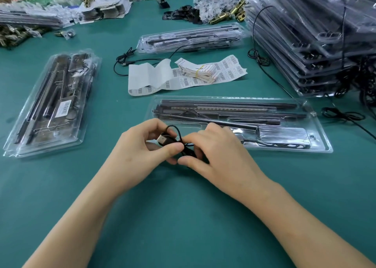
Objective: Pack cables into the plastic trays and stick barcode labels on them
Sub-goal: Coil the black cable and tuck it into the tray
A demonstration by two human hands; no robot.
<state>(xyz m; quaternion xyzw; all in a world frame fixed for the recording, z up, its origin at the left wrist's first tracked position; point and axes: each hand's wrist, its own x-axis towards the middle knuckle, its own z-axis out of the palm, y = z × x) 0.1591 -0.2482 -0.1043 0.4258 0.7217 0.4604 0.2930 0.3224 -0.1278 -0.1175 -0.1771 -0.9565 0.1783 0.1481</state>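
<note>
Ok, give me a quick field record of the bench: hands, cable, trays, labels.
left hand: holds the looped black cable
right hand: pinches the same cable
front tray: just beyond the hands, dark rods inside, no label visible
left tray: barcode label stuck on
label strip: beyond the front tray
tray stack: far right

The table [183, 216] is teal green all over; the cable [187, 151] at centre is black with a silver plug [162, 139]; the label sheets [230, 72] above are white, striped with black barcodes; the tray [317, 137] is clear plastic over dark rods [234, 103]; brass-gold fittings [220, 17] glint at upper right.
</note>
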